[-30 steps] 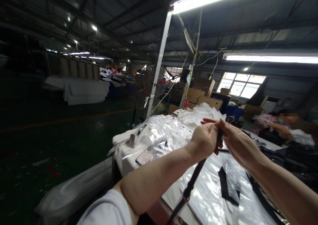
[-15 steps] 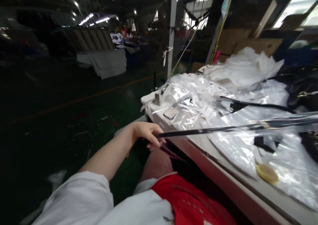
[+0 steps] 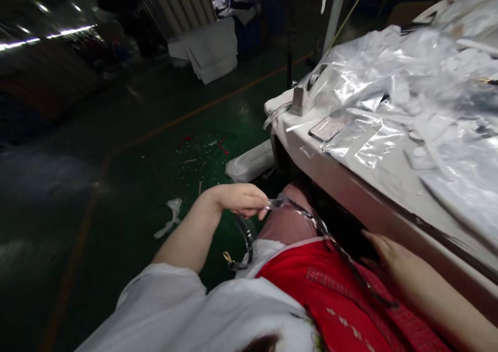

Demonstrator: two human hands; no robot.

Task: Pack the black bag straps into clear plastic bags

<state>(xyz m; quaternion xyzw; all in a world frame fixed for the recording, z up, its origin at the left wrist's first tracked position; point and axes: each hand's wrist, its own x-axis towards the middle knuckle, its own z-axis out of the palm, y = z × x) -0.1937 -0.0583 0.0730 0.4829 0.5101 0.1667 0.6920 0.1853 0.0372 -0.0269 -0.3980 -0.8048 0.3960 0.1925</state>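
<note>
My left hand (image 3: pixel 246 199) is closed in a pinch over my lap. Caught in it is a narrow black strap (image 3: pixel 323 226), partly sheathed in clear plastic film. One length runs from the fingers across the red apron (image 3: pixel 299 274); another loops down below the hand, by a gold-coloured metal clip (image 3: pixel 227 257). Beside the table edge, my right hand (image 3: pixel 383 251) is slightly blurred, with its fingers stretched out and apart. It is close to the strap, and I see nothing in its fingers.
On my right stands a white-topped table (image 3: pixel 392 178), heaped with clear plastic bags (image 3: pixel 373 77). A phone (image 3: pixel 328 128) and a small metal block (image 3: pixel 298 101) lie near its corner. A white roll (image 3: pixel 251 163) and scraps (image 3: pixel 173 214) are on the green floor.
My view has turned left and down. The strap, earlier stretched out over the table, now drapes across my lap. My right hand has come into view.
</note>
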